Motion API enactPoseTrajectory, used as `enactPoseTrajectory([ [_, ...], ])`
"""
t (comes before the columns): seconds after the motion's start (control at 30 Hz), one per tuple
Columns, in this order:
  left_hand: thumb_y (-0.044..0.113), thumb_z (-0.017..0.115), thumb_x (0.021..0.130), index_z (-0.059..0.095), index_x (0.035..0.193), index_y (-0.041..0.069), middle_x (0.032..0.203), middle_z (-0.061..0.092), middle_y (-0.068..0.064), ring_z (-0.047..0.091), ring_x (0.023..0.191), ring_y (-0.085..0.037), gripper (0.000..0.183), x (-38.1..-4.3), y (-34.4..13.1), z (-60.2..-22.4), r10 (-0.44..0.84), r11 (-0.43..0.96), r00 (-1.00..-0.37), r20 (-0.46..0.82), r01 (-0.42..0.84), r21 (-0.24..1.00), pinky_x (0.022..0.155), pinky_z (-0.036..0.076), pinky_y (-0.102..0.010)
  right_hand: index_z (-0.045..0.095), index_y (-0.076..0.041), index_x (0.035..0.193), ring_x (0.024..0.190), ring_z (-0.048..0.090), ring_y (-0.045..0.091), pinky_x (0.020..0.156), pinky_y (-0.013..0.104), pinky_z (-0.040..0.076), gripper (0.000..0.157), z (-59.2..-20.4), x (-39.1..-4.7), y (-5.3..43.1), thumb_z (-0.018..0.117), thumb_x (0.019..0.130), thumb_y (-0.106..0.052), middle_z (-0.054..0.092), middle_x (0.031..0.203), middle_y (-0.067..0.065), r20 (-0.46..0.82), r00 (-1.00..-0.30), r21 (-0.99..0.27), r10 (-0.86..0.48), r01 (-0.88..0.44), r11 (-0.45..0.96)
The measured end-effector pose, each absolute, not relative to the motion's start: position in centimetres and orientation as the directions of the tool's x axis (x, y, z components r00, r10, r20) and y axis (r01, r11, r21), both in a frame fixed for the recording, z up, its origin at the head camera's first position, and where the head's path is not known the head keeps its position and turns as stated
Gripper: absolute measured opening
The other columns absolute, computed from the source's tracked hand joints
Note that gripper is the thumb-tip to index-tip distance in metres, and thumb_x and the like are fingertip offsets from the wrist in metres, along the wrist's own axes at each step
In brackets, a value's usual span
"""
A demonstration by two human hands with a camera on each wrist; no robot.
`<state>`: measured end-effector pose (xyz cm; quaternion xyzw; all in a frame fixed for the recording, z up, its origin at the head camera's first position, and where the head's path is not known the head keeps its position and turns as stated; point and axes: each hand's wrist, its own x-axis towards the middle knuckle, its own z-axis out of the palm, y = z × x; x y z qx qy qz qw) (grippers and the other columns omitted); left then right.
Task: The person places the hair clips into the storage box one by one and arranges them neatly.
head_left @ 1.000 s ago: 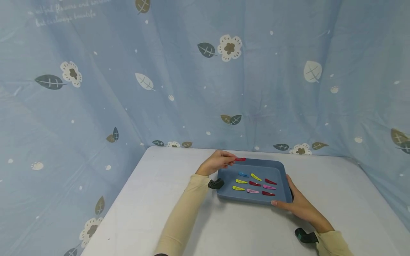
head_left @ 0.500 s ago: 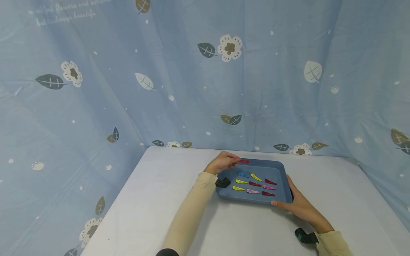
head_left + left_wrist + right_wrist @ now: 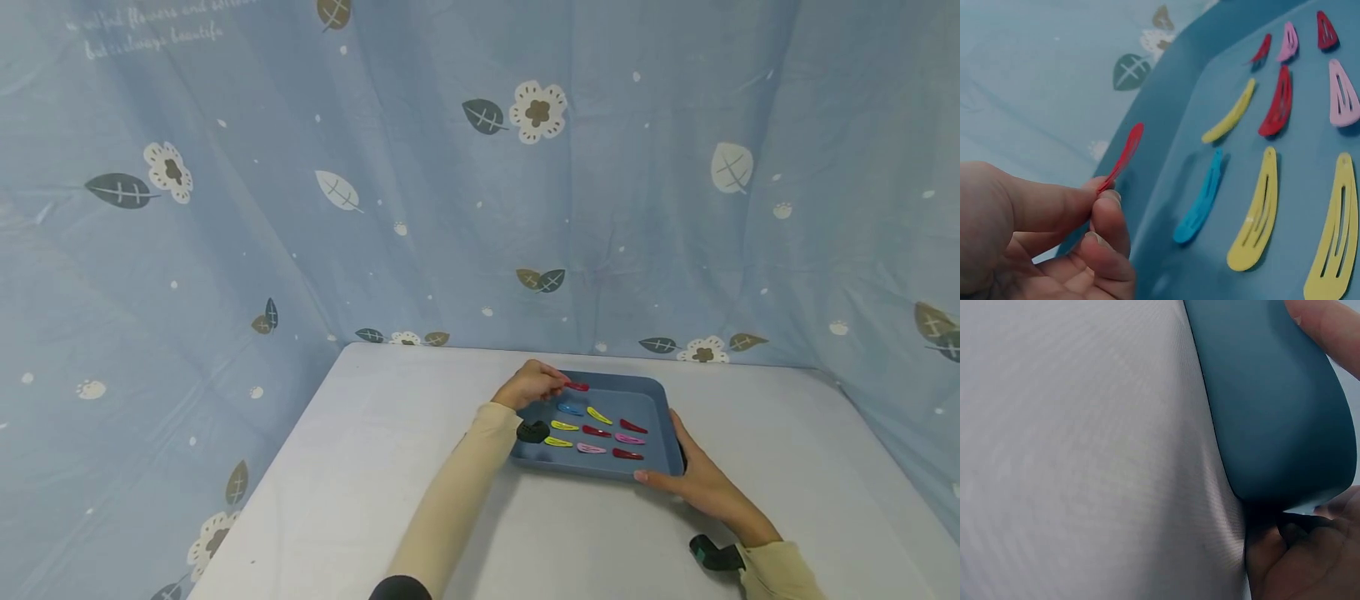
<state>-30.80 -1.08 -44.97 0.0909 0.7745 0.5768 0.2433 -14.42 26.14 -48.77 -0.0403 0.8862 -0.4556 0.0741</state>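
Observation:
My left hand (image 3: pixel 531 385) pinches a red snap hair clip (image 3: pixel 577 386) by one end between thumb and fingertips. In the left wrist view that red clip (image 3: pixel 1126 152) points up and away, over the far left edge of the blue-grey tray (image 3: pixel 1172 112). Below it on the tray floor lie a blue clip (image 3: pixel 570 409) and a yellow clip (image 3: pixel 599 415). My right hand (image 3: pixel 708 483) grips the tray's near right corner, thumb on the front side and fingers along the right side. The right wrist view shows the tray's outer wall (image 3: pixel 1279 412) close up.
Several more hair clips in red, yellow and pink lie in rows inside the tray, such as a pink clip (image 3: pixel 591 448) at the front. The tray rests on a white table (image 3: pixel 420 392). A blue patterned curtain (image 3: pixel 480 208) hangs behind and at the sides.
My left hand has moved right and toward me with the red clip, from the tray's far rim to over its inside. The right hand and the other clips stay put.

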Motion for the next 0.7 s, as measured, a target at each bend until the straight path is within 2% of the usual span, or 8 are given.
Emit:
enactPoseTrajectory([
  [0.17, 0.004, 0.057, 0.095, 0.073, 0.104, -0.002, 0.096, 0.071, -0.016, 0.055, 0.066, -0.013, 0.019, -30.7, -0.7, -45.2, 0.393, 0.357, -0.872, -0.291, -0.147, 0.922, 0.057, 0.042, -0.025, -0.018, -0.025, 0.153, 0.142, 0.013, 0.054, 0.100, 0.074, 0.025, 0.118, -48.6, -14.3, 26.0, 0.075, 0.082, -0.039, 0.000, 0.161, 0.025, -0.095, -0.986, -0.813, -0.140, -0.005, 0.582],
  [0.4, 0.008, 0.059, 0.095, 0.074, 0.103, 0.001, 0.091, 0.073, -0.013, 0.055, 0.064, -0.011, 0.019, -30.1, -0.5, -45.2, 0.356, 0.453, -0.894, -0.272, -0.089, 0.887, 0.056, 0.043, -0.023, -0.018, -0.025, 0.153, 0.143, 0.013, 0.053, 0.100, 0.074, 0.024, 0.118, -48.7, -14.3, 26.1, 0.075, 0.082, -0.039, 0.000, 0.161, 0.024, -0.091, -0.986, -0.813, -0.139, -0.007, 0.582],
  [0.7, 0.009, 0.059, 0.095, 0.074, 0.103, 0.002, 0.091, 0.073, -0.014, 0.054, 0.062, -0.012, 0.019, -29.7, -0.2, -45.1, 0.338, 0.523, -0.907, -0.253, -0.042, 0.851, 0.052, 0.039, -0.022, -0.018, -0.026, 0.153, 0.143, 0.012, 0.054, 0.100, 0.075, 0.024, 0.118, -48.8, -14.4, 26.2, 0.075, 0.082, -0.041, 0.000, 0.161, 0.024, -0.107, -0.986, -0.809, -0.128, 0.011, 0.588],
])
